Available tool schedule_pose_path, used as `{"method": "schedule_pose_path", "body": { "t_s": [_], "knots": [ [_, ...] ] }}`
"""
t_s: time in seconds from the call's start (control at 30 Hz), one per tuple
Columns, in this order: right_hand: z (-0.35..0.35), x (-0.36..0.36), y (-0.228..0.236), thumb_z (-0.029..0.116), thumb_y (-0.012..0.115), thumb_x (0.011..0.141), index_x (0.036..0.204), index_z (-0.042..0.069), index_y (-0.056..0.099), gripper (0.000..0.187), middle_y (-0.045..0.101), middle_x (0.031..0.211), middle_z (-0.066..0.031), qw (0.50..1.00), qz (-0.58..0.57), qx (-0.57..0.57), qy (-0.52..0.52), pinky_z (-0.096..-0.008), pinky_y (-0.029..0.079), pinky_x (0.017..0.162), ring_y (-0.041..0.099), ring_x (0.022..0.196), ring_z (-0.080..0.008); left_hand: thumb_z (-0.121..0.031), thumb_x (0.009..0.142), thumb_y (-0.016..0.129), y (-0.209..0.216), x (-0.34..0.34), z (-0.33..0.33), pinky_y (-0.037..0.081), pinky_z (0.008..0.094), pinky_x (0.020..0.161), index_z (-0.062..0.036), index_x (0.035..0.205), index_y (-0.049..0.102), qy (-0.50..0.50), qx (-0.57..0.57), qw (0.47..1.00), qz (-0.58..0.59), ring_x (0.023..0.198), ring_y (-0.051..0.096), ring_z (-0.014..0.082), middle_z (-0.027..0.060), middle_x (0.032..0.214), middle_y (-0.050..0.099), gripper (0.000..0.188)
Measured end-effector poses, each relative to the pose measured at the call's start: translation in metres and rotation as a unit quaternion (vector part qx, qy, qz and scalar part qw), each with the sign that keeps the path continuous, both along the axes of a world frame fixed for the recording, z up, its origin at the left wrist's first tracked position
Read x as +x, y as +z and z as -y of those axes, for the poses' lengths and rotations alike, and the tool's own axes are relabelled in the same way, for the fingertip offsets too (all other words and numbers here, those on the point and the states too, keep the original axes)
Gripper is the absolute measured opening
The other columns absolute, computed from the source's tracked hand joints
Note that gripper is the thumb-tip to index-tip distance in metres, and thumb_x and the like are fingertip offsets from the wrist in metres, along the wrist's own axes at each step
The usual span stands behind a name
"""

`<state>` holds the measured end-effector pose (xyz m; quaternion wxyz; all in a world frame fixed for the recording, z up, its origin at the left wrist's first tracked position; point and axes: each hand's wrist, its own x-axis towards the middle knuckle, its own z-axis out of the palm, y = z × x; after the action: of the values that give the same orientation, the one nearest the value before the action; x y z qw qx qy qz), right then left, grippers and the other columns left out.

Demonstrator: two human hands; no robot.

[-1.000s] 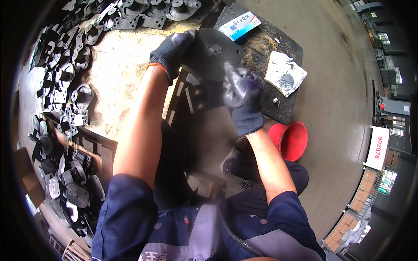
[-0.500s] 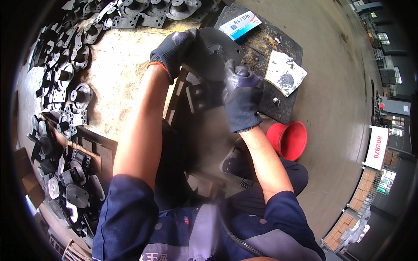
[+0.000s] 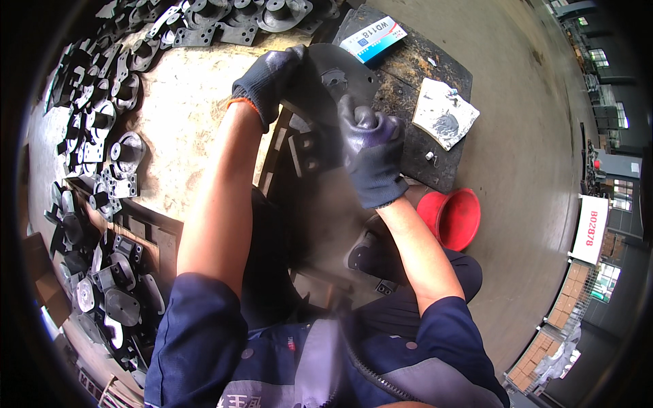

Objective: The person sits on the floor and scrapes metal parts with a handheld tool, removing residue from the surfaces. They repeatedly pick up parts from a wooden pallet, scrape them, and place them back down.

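One dark-grey, round-edged metal plate [image 3: 356, 68] at the pale wooden bench's [image 3: 183, 122] right edge: left hand [image 3: 274, 73] pinching its rim, right hand [image 3: 371, 139] alongside, grip unclear; uneven pressure could tilt it loose.

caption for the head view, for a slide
Dark-gloved left hand and dark-gloved right hand at a dark, rounded, metal-looking plate.

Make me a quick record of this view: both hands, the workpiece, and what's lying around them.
Left hand: gloved, at left edge of dark metal plate; grip partly hidden
Right hand: gloved, fingers mostly curled, at plate's lower right
Workpiece shape: rounded, small hole at right
Dark bench: blue-and-white box, smeared white pad
Wooden tabletop: metal brackets with bosses
Beside bench: red bucket
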<state>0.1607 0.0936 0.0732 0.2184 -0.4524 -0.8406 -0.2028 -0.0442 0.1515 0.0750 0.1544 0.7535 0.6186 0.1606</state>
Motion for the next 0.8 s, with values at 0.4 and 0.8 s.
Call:
{"method": "schedule_pose_path", "body": {
  "t_s": [0.4, 0.8],
  "knots": [
    [-0.010, 0.010, -0.004, 0.015, 0.055, 0.072, 0.116, 0.012, 0.051, 0.044, 0.052, 0.080, -0.0034, 0.990, -0.023, -0.135, -0.037, -0.0402, 0.041, 0.065, 0.054, 0.066, -0.0228, -0.021, 0.091, 0.040, -0.007, 0.000, -0.004, 0.045, 0.0329, 0.068, -0.0037, 0.092, 0.055, 0.031, -0.014, 0.996, 0.078, 0.076, 0.059, 0.0264, 0.0171, 0.081, 0.061, 0.023],
    [-0.006, 0.010, 0.004, 0.009, 0.055, 0.068, 0.101, 0.008, 0.057, 0.033, 0.049, 0.064, -0.0033, 0.988, -0.038, -0.102, 0.109, -0.0395, 0.041, 0.049, 0.052, 0.053, -0.0226, -0.019, 0.090, 0.039, -0.008, -0.004, 0.002, 0.045, 0.0367, 0.067, -0.0028, 0.094, 0.052, -0.006, 0.016, 0.996, 0.088, 0.079, 0.058, 0.0334, 0.0207, 0.083, 0.058, 0.021]
  ]
}}
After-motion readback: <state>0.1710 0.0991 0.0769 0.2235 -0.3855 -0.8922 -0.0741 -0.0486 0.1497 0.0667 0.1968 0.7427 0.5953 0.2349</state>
